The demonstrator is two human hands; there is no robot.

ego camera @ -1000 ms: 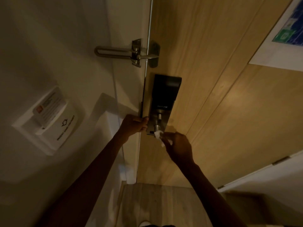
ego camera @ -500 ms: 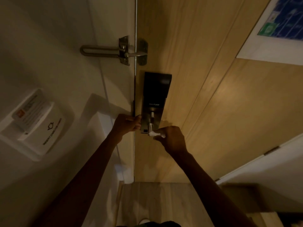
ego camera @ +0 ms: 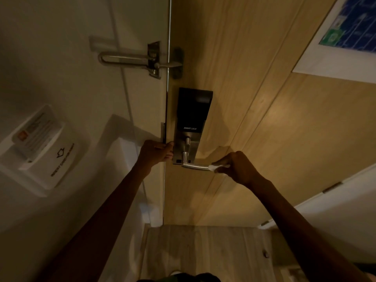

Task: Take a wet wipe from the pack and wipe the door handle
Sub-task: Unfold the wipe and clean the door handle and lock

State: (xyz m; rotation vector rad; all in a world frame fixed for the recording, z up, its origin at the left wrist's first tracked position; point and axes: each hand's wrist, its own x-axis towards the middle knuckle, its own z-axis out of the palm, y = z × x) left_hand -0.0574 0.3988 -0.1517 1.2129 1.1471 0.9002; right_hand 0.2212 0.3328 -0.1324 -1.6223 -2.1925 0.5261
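A silver lever door handle (ego camera: 194,166) sticks out to the right from the black smart lock plate (ego camera: 192,119) on the wooden door (ego camera: 254,119). My right hand (ego camera: 237,167) is closed on a white wet wipe (ego camera: 216,167) wrapped around the handle's free end. My left hand (ego camera: 155,152) grips the door's edge just left of the lock plate. The wipe pack is out of view.
A metal swing-bar door guard (ego camera: 140,60) spans frame and door above the lock. A white key-card holder (ego camera: 38,149) is mounted on the left wall. A framed blue plan (ego camera: 350,27) hangs at upper right. Wooden floor (ego camera: 199,251) lies below.
My right hand has slid the wipe rightward along the lever, from its base near the lock plate to its free end. My left hand has stayed on the door edge.
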